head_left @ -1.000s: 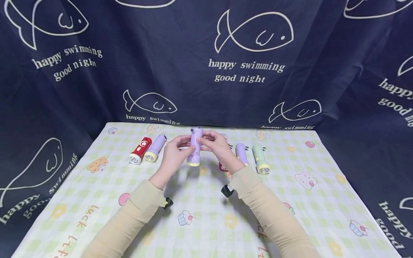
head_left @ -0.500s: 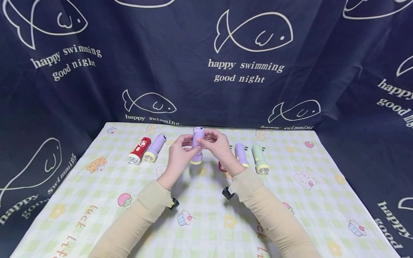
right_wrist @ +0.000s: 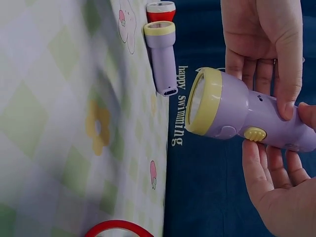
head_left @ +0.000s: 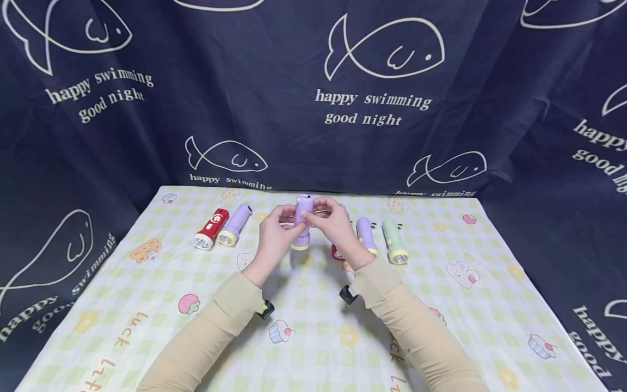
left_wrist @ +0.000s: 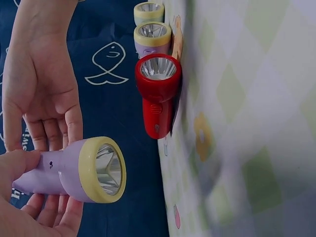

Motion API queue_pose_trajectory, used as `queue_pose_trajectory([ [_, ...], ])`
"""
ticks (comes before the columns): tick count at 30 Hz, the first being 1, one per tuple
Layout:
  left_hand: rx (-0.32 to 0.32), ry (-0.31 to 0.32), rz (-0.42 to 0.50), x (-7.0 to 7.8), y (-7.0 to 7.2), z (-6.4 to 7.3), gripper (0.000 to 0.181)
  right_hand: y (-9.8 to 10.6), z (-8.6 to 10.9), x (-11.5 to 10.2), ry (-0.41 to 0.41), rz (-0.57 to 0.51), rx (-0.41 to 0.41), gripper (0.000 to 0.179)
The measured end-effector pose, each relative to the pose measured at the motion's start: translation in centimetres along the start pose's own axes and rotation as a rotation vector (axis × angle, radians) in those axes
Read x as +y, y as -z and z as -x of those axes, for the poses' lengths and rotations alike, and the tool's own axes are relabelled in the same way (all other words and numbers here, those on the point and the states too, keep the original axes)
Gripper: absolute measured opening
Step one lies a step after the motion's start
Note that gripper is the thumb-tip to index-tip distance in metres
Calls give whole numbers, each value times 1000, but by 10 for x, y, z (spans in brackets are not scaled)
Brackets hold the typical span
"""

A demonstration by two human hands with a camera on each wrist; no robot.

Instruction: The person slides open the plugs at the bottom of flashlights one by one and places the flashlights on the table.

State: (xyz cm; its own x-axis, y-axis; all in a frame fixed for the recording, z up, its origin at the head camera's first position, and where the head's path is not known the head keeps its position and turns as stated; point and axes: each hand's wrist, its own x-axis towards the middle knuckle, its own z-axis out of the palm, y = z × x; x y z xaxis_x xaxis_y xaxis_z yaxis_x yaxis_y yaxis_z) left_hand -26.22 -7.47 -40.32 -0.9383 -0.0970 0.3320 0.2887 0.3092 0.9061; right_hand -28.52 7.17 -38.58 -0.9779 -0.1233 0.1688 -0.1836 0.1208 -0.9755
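Above the far middle of the table, both hands hold a purple flashlight (head_left: pixel 304 206), its yellow-rimmed head down and towards me in the head view. My left hand (head_left: pixel 277 231) grips it from the left, thumb on the barrel. From the right, my right hand (head_left: pixel 334 220) pinches the barrel between thumb and fingers. A yellow switch (right_wrist: pixel 255 134) shows on its side in the right wrist view. To the left lie a red flashlight (head_left: pixel 211 228) and another purple flashlight (head_left: pixel 236 224). Beside my right wrist is a second red flashlight (left_wrist: pixel 158 96), mostly hidden in the head view.
Further right on the table lie a purple flashlight (head_left: pixel 365 233) and a green flashlight (head_left: pixel 394 241), with dark prongs by their far ends. A checked cloth (head_left: pixel 313 337) with cartoon prints covers the table. Behind hangs a dark blue fish-print curtain (head_left: pixel 294 147).
The held flashlight has shifted slightly right and turned, so the dark part on its far end now shows at the right. My left hand and forearm have moved right with it.
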Motion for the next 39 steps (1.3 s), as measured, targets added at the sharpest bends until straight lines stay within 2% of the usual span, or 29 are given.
queue_pose_trajectory([
  [6, -41, 28, 15, 1, 3, -2, 39, 3, 1, 0, 0, -28, -34, 34],
  [13, -100, 29, 59, 0, 8, -5, 38, 10, 0, 2, -60, -144, -89, 35],
  [21, -178, 19, 106, -1, 13, -5, 41, 17, 1, 0, -127, -211, -150, 38],
  [31, -304, 13, 183, -6, 18, -6, 43, 23, 4, -3, -117, -192, -244, 39],
  [39, -366, 33, 201, -6, 21, -6, 44, 25, 6, -4, -98, -151, -253, 39],
])
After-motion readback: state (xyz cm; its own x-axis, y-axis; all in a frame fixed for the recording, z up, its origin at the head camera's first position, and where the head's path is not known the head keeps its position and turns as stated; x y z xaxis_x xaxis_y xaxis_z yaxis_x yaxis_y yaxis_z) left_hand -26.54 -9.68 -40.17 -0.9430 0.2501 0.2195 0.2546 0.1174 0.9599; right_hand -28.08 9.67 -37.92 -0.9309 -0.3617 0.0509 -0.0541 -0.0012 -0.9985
